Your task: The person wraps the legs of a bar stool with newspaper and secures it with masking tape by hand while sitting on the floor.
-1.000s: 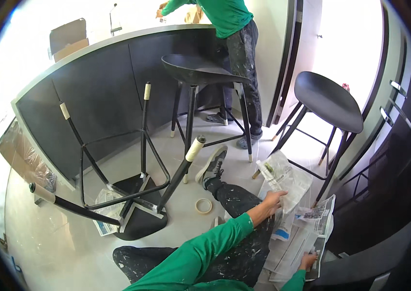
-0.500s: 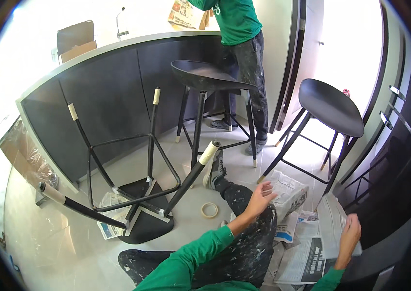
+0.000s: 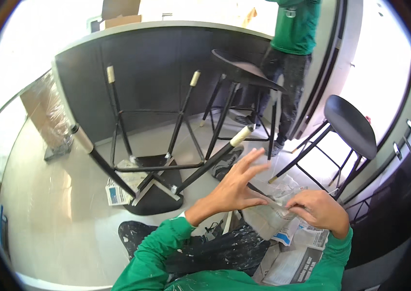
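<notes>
My right hand [image 3: 319, 208] pinches the edge of a newspaper sheet [image 3: 269, 219] that hangs over my raised leg. My left hand [image 3: 237, 186] is open, fingers spread, with its thumb at the near edge of that sheet; I cannot tell whether it touches. To the left, an upside-down black stool [image 3: 153, 206] rests on its seat, legs up. Cream tape covers its leg ends, and lighter strips edge the leg joints on the seat's underside. Part of a newspaper [image 3: 117, 192] shows beneath the seat.
Loose newspapers [image 3: 290, 264] lie at my right. Two upright black stools [image 3: 351, 127] stand ahead. A co-worker [image 3: 295, 29] in a green top stands by the curved dark counter [image 3: 152, 58]. A plastic-wrapped cardboard piece [image 3: 45, 114] stands at the left.
My right hand has come inward and now grips a newspaper sheet. My left hand has moved beside it. The view has shifted, and the tape roll on the floor no longer shows plainly.
</notes>
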Demonstrator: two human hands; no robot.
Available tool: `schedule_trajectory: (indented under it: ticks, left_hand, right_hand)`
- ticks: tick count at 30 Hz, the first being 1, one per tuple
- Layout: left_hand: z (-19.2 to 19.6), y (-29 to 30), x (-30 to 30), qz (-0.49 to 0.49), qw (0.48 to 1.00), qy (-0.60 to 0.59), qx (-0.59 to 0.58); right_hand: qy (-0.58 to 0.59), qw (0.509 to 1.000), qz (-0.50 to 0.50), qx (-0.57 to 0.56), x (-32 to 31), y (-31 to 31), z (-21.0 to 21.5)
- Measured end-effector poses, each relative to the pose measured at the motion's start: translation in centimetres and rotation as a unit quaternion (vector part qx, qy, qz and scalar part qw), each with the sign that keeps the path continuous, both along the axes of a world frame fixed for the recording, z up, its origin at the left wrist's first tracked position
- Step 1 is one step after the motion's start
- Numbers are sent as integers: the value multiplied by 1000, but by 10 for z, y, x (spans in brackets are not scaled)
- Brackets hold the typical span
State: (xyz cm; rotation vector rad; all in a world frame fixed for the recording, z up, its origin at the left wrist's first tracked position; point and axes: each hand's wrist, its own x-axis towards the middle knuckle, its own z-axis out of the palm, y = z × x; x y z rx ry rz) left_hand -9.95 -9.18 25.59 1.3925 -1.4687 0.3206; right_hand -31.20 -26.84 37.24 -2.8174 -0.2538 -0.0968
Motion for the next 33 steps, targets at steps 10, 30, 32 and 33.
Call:
schedule_trajectory:
  ticks: [10,30,32,33]
  left_hand:
    - [-114,146,61,-5,898,408,167]
    - [-311,291,123,269,729,568,271]
    - [-314,296,119,276,718,588,251]
    - [-314,295,117,272,711,607,226]
  right_hand:
    - [192,970,31,148,159,-31,-92]
    - [237,848,-139,453,251,58,-457]
    - [139,905,-108,388,251,67,-437]
    - [117,916,-95,371,250,75,-415]
